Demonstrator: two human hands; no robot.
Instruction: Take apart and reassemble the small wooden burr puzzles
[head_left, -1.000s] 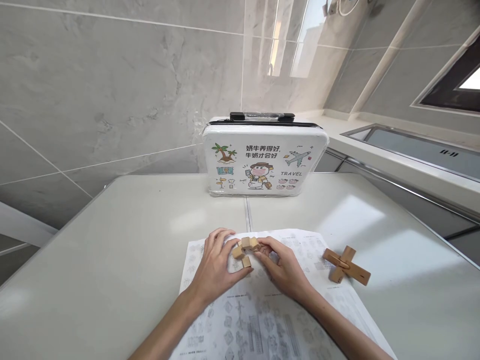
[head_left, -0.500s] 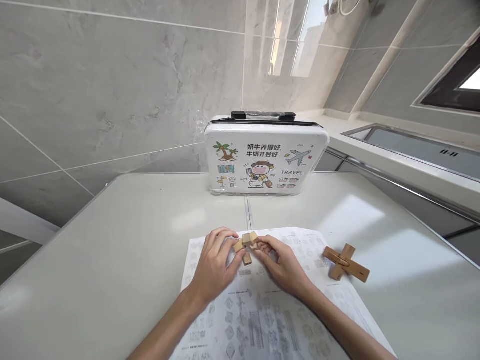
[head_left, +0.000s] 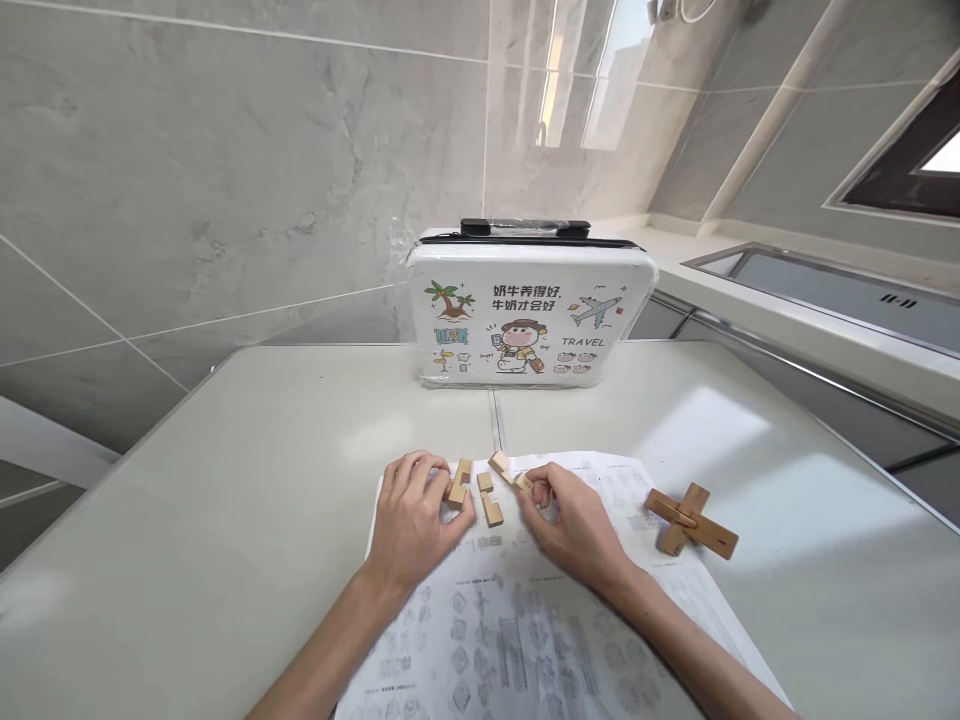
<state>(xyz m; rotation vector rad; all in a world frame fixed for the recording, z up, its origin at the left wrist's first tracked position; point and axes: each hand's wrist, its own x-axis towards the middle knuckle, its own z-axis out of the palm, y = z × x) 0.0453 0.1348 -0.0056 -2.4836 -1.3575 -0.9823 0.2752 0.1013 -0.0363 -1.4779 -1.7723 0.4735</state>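
Observation:
Three notched wooden puzzle pieces show at the top of the printed sheet (head_left: 480,610). My left hand (head_left: 412,510) is closed on one notched puzzle piece (head_left: 459,484), held between thumb and fingers. In the middle, a second puzzle piece (head_left: 490,508) lies on the paper, touched by neither hand. My right hand (head_left: 566,510) pinches the near end of a third puzzle piece (head_left: 501,464), which tilts away up and to the left. The fingertips of my right hand are partly hidden behind the thumb.
An assembled wooden cross-shaped puzzle (head_left: 691,520) lies at the sheet's right edge. A white cartoon-printed case (head_left: 525,320) with a black handle stands at the back of the white table (head_left: 225,520). To the right is a counter with a sink (head_left: 847,295).
The pieces that were together between my hands are now apart. My left hand moved left with one, my right hand holds another, and the middle one shows whole on the paper.

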